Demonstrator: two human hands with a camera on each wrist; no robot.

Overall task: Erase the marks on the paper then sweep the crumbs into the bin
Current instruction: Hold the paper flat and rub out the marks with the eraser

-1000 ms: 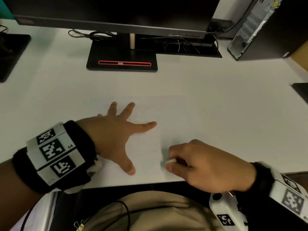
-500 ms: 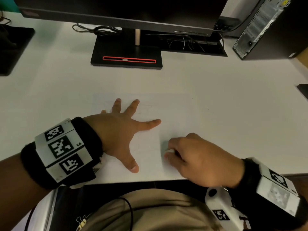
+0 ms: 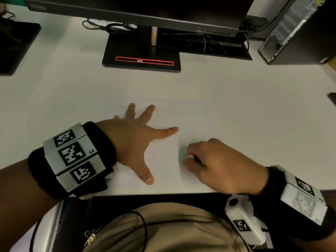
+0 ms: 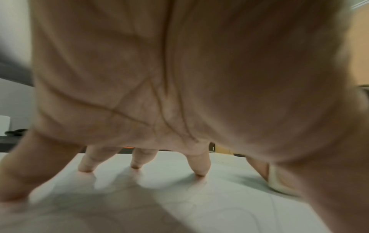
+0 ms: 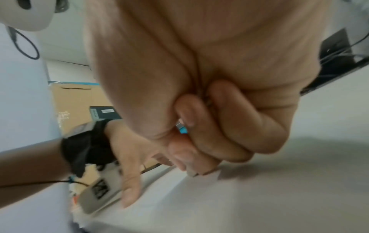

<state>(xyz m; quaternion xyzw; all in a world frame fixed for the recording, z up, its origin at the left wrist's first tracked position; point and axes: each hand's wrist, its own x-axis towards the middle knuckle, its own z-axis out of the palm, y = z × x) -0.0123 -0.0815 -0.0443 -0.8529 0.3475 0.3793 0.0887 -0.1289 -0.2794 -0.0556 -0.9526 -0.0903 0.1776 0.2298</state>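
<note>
A white sheet of paper (image 3: 192, 115) with faint pencil marks lies on the white desk (image 3: 254, 99) near its front edge. My left hand (image 3: 140, 139) lies on the sheet with its fingers spread and pressing down; the fingertips (image 4: 199, 172) touch the paper (image 4: 179, 197). My right hand (image 3: 216, 164) is curled just to the right of it and pinches a white eraser (image 3: 188, 157) against the paper. From the right wrist, the eraser (image 5: 182, 128) shows a blue sleeve between thumb and fingers. No bin is in view.
A monitor on a black stand (image 3: 141, 59) stands at the back of the desk, with cables (image 3: 112, 27) behind it. A computer tower (image 3: 298, 31) is at the back right, a black pad (image 3: 16, 46) at the far left. The desk's front edge (image 3: 163, 194) runs just below my hands.
My right hand with the eraser has shifted slightly away from me over the paper. The left hand stays spread on the sheet.
</note>
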